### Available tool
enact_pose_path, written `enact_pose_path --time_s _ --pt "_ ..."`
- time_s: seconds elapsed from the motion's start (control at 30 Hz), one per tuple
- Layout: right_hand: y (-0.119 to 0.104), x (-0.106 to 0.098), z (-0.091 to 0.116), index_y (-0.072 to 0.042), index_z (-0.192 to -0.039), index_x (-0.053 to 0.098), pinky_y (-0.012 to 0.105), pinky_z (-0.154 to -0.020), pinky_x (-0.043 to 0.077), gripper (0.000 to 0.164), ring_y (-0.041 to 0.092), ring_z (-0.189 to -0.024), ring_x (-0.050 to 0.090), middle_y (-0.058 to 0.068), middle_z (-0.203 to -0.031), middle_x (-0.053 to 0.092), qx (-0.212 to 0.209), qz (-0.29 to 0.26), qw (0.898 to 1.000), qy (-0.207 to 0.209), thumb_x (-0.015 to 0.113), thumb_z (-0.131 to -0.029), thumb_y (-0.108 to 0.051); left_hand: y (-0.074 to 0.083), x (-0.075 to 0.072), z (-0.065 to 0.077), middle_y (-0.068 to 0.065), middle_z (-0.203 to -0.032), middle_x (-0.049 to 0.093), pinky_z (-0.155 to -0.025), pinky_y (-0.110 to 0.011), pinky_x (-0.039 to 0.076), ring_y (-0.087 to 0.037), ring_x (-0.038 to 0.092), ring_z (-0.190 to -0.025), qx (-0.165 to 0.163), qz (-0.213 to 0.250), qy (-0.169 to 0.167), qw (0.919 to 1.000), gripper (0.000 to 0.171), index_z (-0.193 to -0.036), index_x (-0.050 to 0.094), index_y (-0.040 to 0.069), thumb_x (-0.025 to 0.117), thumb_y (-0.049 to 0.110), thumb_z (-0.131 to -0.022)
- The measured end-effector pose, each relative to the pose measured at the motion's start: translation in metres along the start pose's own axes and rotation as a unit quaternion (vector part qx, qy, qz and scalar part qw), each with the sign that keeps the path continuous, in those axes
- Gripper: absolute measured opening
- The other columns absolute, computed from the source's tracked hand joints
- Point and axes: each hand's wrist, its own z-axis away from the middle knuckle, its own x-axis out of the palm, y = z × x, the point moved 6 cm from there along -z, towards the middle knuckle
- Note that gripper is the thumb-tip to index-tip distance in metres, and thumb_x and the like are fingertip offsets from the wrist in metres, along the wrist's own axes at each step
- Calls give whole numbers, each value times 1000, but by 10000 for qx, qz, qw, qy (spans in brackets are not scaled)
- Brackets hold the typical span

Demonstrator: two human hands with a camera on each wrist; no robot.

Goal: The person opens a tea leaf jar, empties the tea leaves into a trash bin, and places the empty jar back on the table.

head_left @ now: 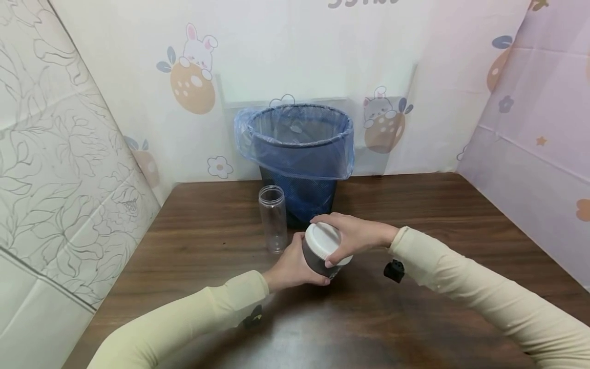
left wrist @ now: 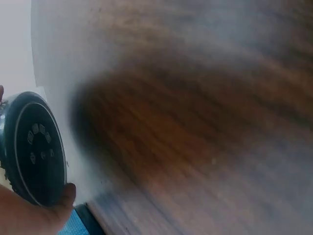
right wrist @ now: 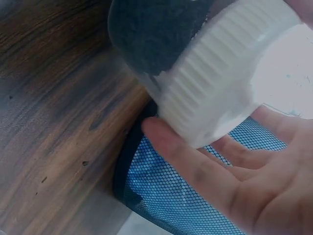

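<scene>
A clear jar [head_left: 313,260] with dark contents is tilted above the table in front of me. My left hand [head_left: 293,265] grips its body from the left, thumb low on the near side. The jar's round base [left wrist: 41,152], with moulded symbols, faces the left wrist camera. On top sits a white ribbed screw lid [right wrist: 210,78]. Fingers and thumb of my right hand [head_left: 354,234] grip this lid across its rim. Just left of the jar stands a clear, lidless bottle [head_left: 274,223], upright on the table.
A dark mesh waste bin [head_left: 301,197] with a blue plastic liner [head_left: 295,159] stands behind the jar and bottle, near the printed back curtain [head_left: 295,56]. Underneath is a brown wood-grain table [head_left: 198,225], with curtains along its left and right sides.
</scene>
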Motion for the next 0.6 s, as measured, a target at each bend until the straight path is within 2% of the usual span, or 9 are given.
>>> enact_pose_path --time_s 0.13,0.3,0.6 --pt "-2 -2 -2 -6 -140 42 34 -76 48 89 24 -102 49 7 -124 51 -201 -27 9997 142 84 -68 -38 -1 -4 -1 -8 -119 51 -88 -33 44 -20 53 -102 -49 47 -71 10000 105 -133 33 3 93 26 -50" --pt "-1 -1 -4 -9 -139 46 36 -78 48 87 21 -102 50 4 -125 52 -391 10 9990 200 84 -67 -39 1 -5 -2 -5 -119 51 -89 -32 43 -19 52 -103 173 182 -193 9995 103 -133 36 5 94 22 -49" --pt "3 -1 -5 -15 -138 46 38 -78 49 84 18 -103 49 -2 -127 52 -599 35 9982 53 83 -68 -43 0 -9 -2 -2 -117 51 -88 -30 43 -16 53 -100 158 44 -408 9990 102 -133 38 6 94 22 -48"
